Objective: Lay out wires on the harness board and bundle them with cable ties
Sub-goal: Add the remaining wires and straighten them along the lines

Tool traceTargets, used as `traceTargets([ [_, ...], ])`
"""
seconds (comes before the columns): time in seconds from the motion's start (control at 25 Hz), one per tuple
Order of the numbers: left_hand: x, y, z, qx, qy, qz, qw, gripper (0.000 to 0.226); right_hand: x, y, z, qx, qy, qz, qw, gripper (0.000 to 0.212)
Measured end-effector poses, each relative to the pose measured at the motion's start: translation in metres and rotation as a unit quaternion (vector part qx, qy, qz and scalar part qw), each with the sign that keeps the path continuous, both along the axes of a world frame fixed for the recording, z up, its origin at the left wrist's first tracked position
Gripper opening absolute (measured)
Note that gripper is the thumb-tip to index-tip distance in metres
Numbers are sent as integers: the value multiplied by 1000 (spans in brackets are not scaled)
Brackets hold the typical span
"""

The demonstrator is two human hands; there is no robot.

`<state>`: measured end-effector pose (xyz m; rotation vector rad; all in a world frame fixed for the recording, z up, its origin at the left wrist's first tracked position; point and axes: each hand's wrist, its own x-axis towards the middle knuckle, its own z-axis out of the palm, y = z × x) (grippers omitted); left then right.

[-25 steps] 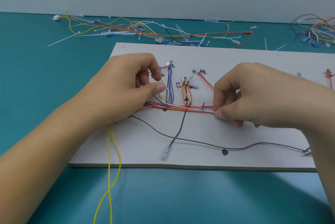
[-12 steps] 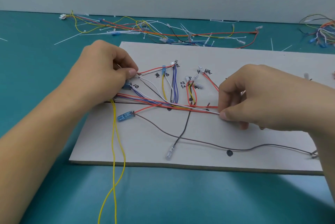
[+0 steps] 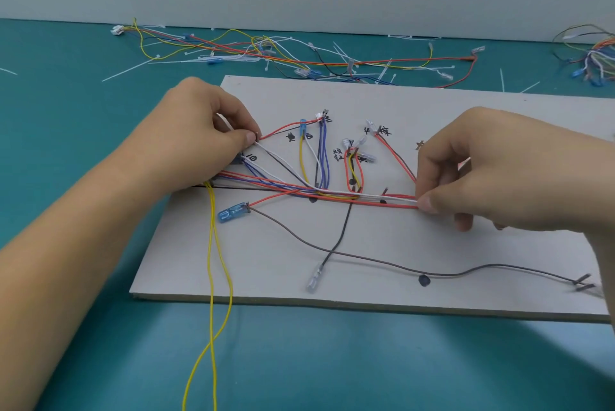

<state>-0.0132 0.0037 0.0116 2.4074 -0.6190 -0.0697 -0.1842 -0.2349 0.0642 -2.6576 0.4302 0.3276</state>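
Note:
A grey harness board (image 3: 399, 251) lies on the teal table, marked with black characters and dots. A bundle of red, white, blue and yellow wires (image 3: 332, 196) runs across its middle. My left hand (image 3: 203, 138) pinches the ends of a white wire and a red wire near the board's left edge. My right hand (image 3: 482, 167) pinches the right end of the bundle against the board. A brown wire (image 3: 366, 257) with a blue terminal (image 3: 233, 212) curves across the near half. Two yellow wires (image 3: 213, 277) hang off the front edge.
Loose wires and white cable ties (image 3: 266, 54) lie scattered on the table behind the board. Another tangle of wires (image 3: 592, 58) sits at the far right. A pale wall rises behind the table.
My left hand has moved left and away along the board, drawing the white and red wires out with it. The blue terminal came into view. My right hand stays pinching the bundle.

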Motion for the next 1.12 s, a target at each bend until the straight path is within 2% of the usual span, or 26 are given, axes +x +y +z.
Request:
traceTargets([
  [0.2, -3, 2, 3, 0, 5, -6, 1000, 16, 2, 0, -4, 3, 29, -4, 1000, 14],
  [0.36, -13, -3, 1, -5, -91, -10, 996, 11, 2, -1, -7, 15, 17, -14, 1000, 14],
  [0.44, -24, -6, 4, -35, -116, -63, 991, 14, 3, -4, -9, 22, 7, -36, 999, 16],
  [0.6, -47, -14, 4, -24, -61, -224, 972, 12, 3, -10, -10, 19, 15, -76, 997, 21],
  [0.8, -48, -16, 4, -7, -58, -253, 966, 11, 3, -12, -10, 10, 11, -58, 998, 15],
  [0.88, -49, -16, 4, -9, -60, -256, 965, 10, 2, -12, -8, 5, 5, -44, 999, 20],
  [1.12, -47, -22, 5, 32, -88, -256, 962, 12, 3, -5, -14, -136, -69, 8, 988, 19],
])
